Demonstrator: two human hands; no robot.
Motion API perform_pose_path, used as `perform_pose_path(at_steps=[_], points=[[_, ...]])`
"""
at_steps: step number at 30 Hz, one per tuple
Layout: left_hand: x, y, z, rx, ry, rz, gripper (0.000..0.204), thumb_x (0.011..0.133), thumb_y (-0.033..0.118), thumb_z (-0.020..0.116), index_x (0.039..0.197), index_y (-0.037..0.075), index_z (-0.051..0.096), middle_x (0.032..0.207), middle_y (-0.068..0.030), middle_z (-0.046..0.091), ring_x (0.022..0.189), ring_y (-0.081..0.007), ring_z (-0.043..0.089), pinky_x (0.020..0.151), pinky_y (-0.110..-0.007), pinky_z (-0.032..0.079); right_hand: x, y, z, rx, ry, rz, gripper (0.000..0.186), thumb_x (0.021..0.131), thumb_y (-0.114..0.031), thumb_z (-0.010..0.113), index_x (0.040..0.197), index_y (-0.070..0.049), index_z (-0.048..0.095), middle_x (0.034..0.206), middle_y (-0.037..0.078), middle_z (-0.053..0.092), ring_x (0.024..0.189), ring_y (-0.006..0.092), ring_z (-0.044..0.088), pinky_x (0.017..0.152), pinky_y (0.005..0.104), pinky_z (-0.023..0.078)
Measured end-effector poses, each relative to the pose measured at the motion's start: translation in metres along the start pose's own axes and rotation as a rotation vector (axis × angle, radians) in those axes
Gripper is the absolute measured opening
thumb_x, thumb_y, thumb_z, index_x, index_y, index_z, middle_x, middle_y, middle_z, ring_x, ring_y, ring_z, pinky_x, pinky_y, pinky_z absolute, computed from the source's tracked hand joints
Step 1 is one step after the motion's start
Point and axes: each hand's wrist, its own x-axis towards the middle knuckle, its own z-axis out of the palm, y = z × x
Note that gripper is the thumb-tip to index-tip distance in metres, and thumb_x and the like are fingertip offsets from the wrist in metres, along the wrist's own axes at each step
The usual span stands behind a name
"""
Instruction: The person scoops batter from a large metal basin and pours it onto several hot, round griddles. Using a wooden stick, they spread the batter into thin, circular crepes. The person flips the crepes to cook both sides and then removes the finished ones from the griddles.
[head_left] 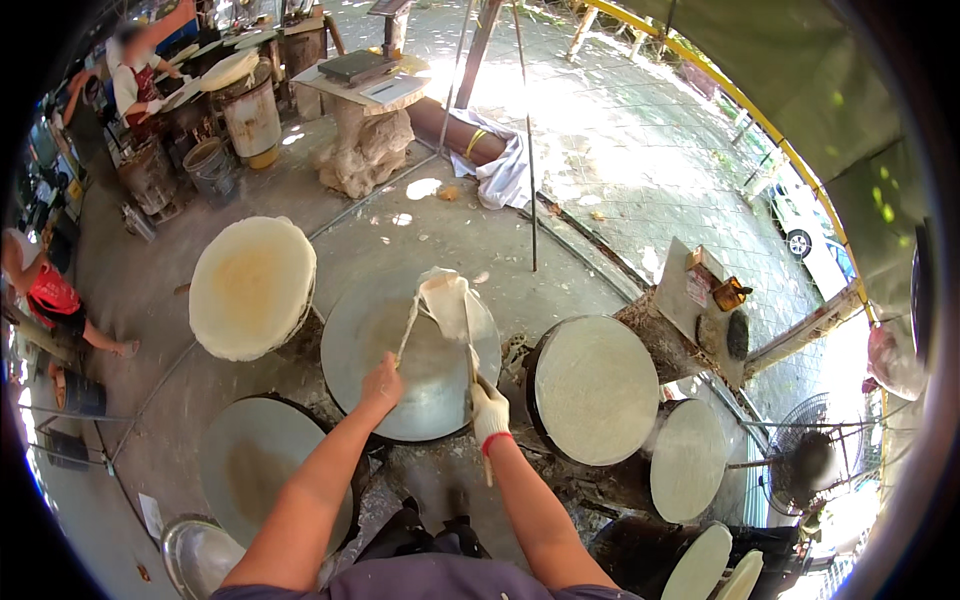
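Note:
My bare left hand [381, 386] is closed round the lower end of a thin, pale strip [408, 328] that rises from my fist. My right hand [490, 410], in a white knitted glove with a red cuff, grips a long, thin stick [488, 468] whose lower end sticks out below the palm. Between their upper ends hangs a limp, whitish sheet of dough or batter [444, 297]; how it joins the strip and stick cannot be made out. Both hands are over a round grey griddle [370, 350] with a brownish middle.
A large pale flatbread [250, 288] covers a round top at left. Other griddles stand around me: lower left [225, 450], right [597, 390] and farther right [688, 460]. A fan [810, 455] stands at right. Two people work at far left, near buckets and a stone table [365, 110].

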Motion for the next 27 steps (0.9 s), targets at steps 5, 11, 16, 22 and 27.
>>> perform_pose_path(at_steps=[5, 11, 16, 22, 27], points=[[-0.003, -0.008, -0.031, 0.075, -0.038, 0.058, 0.015, 0.086, 0.009, 0.045, 0.099, 0.002, 0.043, 0.088, -0.0241, 0.061, 0.080, -0.0427, 0.060, 0.068, -0.051, 0.046, -0.006, 0.059, 0.012, -0.294, 0.196, -0.121, 0.038, 0.087, -0.017, 0.054, 0.122, -0.001, 0.057, 0.094, 0.009, 0.066, 0.075, 0.0132, 0.059, 0.068, 0.0257, 0.048], [-0.001, -0.034, -0.041, 0.100, 0.024, 0.057, 0.017, 0.088, 0.012, 0.049, 0.102, 0.003, 0.045, 0.088, -0.0237, 0.060, 0.081, -0.0416, 0.060, 0.070, -0.050, 0.046, 0.005, 0.032, 0.021, 0.117, 0.116, -0.056, 0.034, 0.086, -0.014, 0.055, 0.117, -0.003, 0.061, 0.070, -0.001, 0.057, 0.053, 0.0061, 0.046, 0.046, 0.0216, 0.036], [-0.015, -0.050, -0.067, 0.208, 0.009, 0.035, 0.026, 0.087, 0.014, 0.052, 0.112, 0.007, 0.048, 0.096, -0.0244, 0.056, 0.084, -0.0418, 0.059, 0.070, -0.049, 0.047, 0.001, 0.017, 0.064, 0.007, -0.025, 0.099, 0.033, 0.088, -0.021, 0.056, 0.118, -0.008, 0.062, 0.071, 0.002, 0.061, 0.052, 0.0075, 0.047, 0.047, 0.0232, 0.038], [-0.030, -0.078, -0.099, 0.314, 0.046, -0.002, 0.061, 0.078, 0.005, 0.059, 0.136, 0.017, 0.042, 0.101, -0.0196, 0.047, 0.084, -0.0384, 0.056, 0.069, -0.046, 0.047, 0.016, 0.036, 0.028, 0.019, 0.098, -0.045, 0.035, 0.088, -0.019, 0.055, 0.119, -0.005, 0.061, 0.064, -0.004, 0.055, 0.048, 0.0051, 0.042, 0.043, 0.0212, 0.033], [-0.049, -0.107, -0.102, 0.337, 0.145, 0.038, 0.065, 0.075, 0.000, 0.059, 0.133, 0.026, 0.046, 0.094, -0.0148, 0.045, 0.081, -0.0354, 0.055, 0.067, -0.044, 0.046, 0.015, 0.005, 0.072, -0.158, -0.232, 0.077, 0.035, 0.088, -0.020, 0.054, 0.117, -0.001, 0.060, 0.085, 0.009, 0.063, 0.075, 0.0148, 0.055, 0.068, 0.0244, 0.041]])
